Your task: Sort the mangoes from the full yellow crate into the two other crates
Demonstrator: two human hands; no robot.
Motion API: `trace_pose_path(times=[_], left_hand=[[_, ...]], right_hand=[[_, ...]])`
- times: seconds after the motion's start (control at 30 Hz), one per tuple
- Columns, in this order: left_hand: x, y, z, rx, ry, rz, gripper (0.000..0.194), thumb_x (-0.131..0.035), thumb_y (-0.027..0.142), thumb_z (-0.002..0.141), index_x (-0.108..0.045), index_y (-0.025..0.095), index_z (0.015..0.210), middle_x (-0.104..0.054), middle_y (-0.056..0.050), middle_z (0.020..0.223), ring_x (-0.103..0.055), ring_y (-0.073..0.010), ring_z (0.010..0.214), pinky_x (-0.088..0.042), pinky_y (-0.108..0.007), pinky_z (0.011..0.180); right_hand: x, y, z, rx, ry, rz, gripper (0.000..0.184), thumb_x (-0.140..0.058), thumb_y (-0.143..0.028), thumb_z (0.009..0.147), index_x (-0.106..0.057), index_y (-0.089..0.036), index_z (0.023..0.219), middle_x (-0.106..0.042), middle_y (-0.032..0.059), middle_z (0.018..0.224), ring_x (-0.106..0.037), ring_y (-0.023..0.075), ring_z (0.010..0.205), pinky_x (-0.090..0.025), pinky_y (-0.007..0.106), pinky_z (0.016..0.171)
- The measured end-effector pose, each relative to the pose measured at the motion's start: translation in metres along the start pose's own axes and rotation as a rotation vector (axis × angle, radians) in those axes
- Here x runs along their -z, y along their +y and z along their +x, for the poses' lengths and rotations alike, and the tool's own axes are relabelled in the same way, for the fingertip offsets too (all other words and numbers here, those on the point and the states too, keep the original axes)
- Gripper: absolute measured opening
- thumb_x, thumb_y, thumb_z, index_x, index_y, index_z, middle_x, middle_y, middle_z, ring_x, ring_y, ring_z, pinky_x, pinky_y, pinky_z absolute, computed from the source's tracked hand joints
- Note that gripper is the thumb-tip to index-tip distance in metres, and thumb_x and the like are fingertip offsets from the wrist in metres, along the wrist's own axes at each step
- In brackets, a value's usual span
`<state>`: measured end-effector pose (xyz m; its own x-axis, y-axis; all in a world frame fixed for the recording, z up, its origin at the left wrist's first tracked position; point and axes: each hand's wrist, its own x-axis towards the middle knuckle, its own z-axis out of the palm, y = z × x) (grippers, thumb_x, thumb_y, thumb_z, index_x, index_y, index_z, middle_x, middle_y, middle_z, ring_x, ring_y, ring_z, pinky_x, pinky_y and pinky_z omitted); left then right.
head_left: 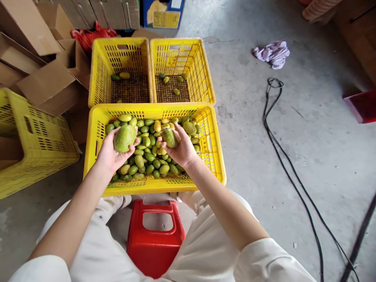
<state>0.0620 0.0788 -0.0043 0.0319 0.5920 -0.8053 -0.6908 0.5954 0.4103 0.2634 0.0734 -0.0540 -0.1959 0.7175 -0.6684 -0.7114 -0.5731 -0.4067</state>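
Observation:
My left hand cradles a large green mango, palm up with the fingers curled under it. In my right hand is a smaller, darker green mango, gripped between thumb and fingers. Both hands hover above a wide yellow plastic crate holding many small green and yellowish mangoes. Behind it, two more yellow crates stand side by side. The left one has a few fruits on its bottom, and the right one has several.
A red plastic stool stands between my legs. Cardboard boxes are heaped at the left beside another yellow crate. On the concrete floor at right lie a black cable and a crumpled pale cloth. A blue box stands at the back.

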Motion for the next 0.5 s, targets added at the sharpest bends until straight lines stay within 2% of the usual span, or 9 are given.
trace_pose_path(times=[0.07, 0.13, 0.23, 0.3, 0.4, 0.5], left_hand=[[0.001, -0.002, 0.003, 0.002, 0.023, 0.025, 0.032, -0.05, 0.026, 0.108, -0.073, 0.018, 0.13, -0.078, -0.008, 0.089, -0.072, -0.0172, 0.063, -0.051, -0.017, 0.042], [0.003, -0.004, 0.006, 0.004, 0.048, 0.07, 0.034, -0.05, 0.026, 0.109, -0.073, 0.017, 0.132, -0.078, -0.007, 0.086, -0.071, -0.0172, 0.062, -0.057, -0.02, 0.048], [0.006, -0.007, 0.01, 0.001, 0.075, 0.142, 0.037, -0.045, 0.032, 0.114, -0.074, 0.014, 0.131, -0.075, -0.007, 0.081, -0.071, -0.0186, 0.063, -0.067, -0.028, 0.062], [0.008, -0.007, 0.013, -0.006, 0.072, 0.188, 0.043, -0.043, 0.042, 0.117, -0.074, 0.014, 0.126, -0.075, -0.007, 0.08, -0.071, -0.0197, 0.063, -0.07, -0.035, 0.067], [0.013, -0.009, 0.017, -0.029, 0.024, 0.255, 0.038, -0.058, 0.052, 0.113, -0.075, 0.018, 0.113, -0.075, -0.006, 0.08, -0.071, -0.0192, 0.062, -0.072, -0.038, 0.069], [0.018, -0.012, 0.017, -0.096, -0.034, 0.32, 0.018, -0.079, 0.037, 0.101, -0.073, 0.019, 0.1, -0.075, -0.002, 0.078, -0.073, -0.0158, 0.062, -0.072, -0.033, 0.071]], right_hand=[[0.0, 0.001, -0.001, 0.023, 0.006, 0.019, 0.018, -0.086, -0.029, 0.091, -0.071, -0.021, 0.095, -0.073, 0.0013, 0.084, -0.074, 0.0151, 0.08, -0.061, 0.02, 0.067], [0.001, 0.003, 0.0, 0.054, -0.005, 0.025, 0.019, -0.086, -0.02, 0.085, -0.072, -0.021, 0.097, -0.074, -0.0006, 0.086, -0.072, 0.013, 0.079, -0.061, 0.02, 0.071], [0.005, 0.007, 0.004, 0.086, -0.038, -0.011, 0.027, -0.088, -0.017, 0.076, -0.071, -0.023, 0.096, -0.073, -0.0033, 0.083, -0.068, 0.0119, 0.077, -0.053, 0.018, 0.064], [0.007, 0.009, 0.006, 0.095, -0.076, -0.06, 0.026, -0.09, -0.022, 0.077, -0.069, -0.023, 0.092, -0.073, -0.0032, 0.083, -0.065, 0.0122, 0.075, -0.049, 0.019, 0.061], [0.008, 0.009, 0.007, 0.089, -0.114, -0.118, 0.018, -0.086, -0.029, 0.084, -0.07, -0.023, 0.089, -0.075, -0.0014, 0.084, -0.066, 0.0136, 0.078, -0.051, 0.02, 0.064], [0.007, 0.008, 0.006, 0.084, -0.111, -0.148, 0.009, -0.08, -0.03, 0.091, -0.076, -0.023, 0.096, -0.079, 0.0003, 0.087, -0.068, 0.0143, 0.081, -0.053, 0.02, 0.067]])
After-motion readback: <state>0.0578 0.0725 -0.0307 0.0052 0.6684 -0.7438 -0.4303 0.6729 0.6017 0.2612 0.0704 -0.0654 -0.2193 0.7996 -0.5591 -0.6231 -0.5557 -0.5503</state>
